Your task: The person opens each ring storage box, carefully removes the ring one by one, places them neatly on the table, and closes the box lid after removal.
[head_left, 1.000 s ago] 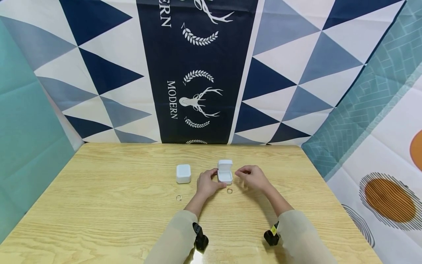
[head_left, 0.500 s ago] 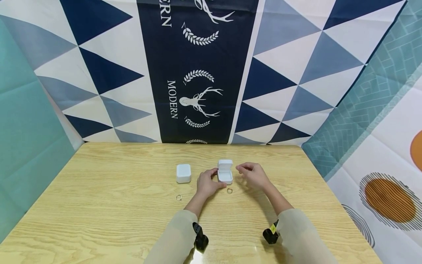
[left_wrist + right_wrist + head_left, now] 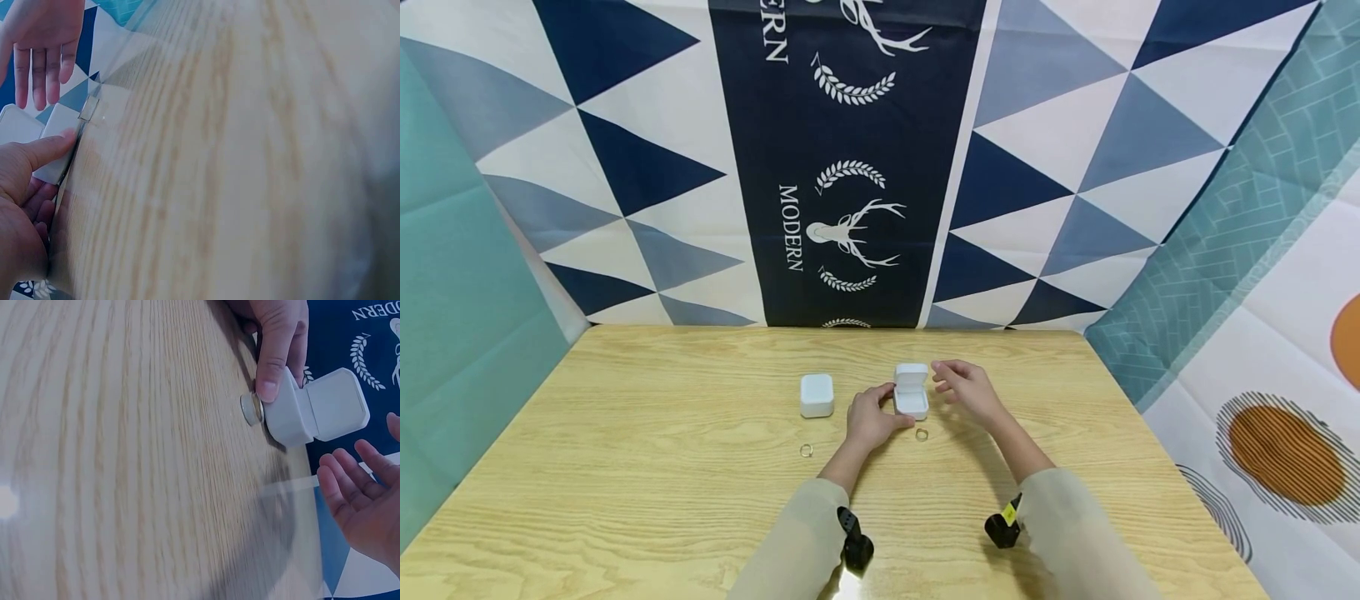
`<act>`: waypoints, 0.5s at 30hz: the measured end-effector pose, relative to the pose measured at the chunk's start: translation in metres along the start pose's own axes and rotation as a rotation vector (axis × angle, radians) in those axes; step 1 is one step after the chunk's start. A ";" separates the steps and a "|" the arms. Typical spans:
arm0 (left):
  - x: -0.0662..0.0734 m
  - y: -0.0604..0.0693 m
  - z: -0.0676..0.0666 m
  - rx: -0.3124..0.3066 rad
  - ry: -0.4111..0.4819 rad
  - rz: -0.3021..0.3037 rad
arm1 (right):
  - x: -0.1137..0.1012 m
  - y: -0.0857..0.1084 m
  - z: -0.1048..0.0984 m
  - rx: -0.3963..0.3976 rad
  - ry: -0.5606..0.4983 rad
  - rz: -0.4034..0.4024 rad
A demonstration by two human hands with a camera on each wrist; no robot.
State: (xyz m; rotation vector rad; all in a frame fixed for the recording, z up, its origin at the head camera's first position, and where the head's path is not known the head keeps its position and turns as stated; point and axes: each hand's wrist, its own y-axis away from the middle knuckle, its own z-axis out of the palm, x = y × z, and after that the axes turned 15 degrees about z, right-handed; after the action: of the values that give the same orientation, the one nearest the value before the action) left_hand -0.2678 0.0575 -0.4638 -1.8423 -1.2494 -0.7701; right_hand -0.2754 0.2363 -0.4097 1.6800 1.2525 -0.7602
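Observation:
A small white ring box (image 3: 912,402) stands on the table with its lid raised. My left hand (image 3: 871,419) grips it from the left, thumb on the front and fingers behind. In the right wrist view the left thumb presses the box (image 3: 289,419) beside a ring (image 3: 251,409). That ring (image 3: 922,434) lies just in front of the box. To the right of the lid my right hand (image 3: 967,390) hovers, apart from the box. Its fingers are relaxed and hold nothing, as the right hand (image 3: 365,494) in the right wrist view shows.
A second white box (image 3: 817,395), lid down, stands left of my left hand. Another ring (image 3: 807,450) lies on the wooden table (image 3: 662,467) in front of it. A patterned cloth (image 3: 850,167) hangs behind the table's far edge.
The right hand has shifted slightly left and up toward the raised lid, and its fingers have spread from a closer bunch. The left hand, boxes and rings stay put.

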 end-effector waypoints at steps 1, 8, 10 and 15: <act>0.000 0.000 0.000 -0.001 -0.004 0.004 | -0.001 0.000 0.001 0.000 -0.013 0.006; 0.000 -0.001 -0.001 0.004 -0.001 0.004 | -0.005 0.000 0.007 -0.030 -0.048 0.013; 0.000 0.000 -0.001 0.005 0.001 0.006 | -0.006 -0.001 0.009 -0.033 -0.047 0.019; 0.001 0.000 -0.001 0.009 -0.003 0.017 | -0.005 -0.003 0.013 -0.035 -0.031 0.030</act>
State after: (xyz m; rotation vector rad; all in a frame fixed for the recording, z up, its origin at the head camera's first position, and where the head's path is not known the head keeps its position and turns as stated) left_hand -0.2671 0.0567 -0.4622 -1.8448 -1.2353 -0.7514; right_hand -0.2794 0.2228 -0.4122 1.6491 1.2099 -0.7405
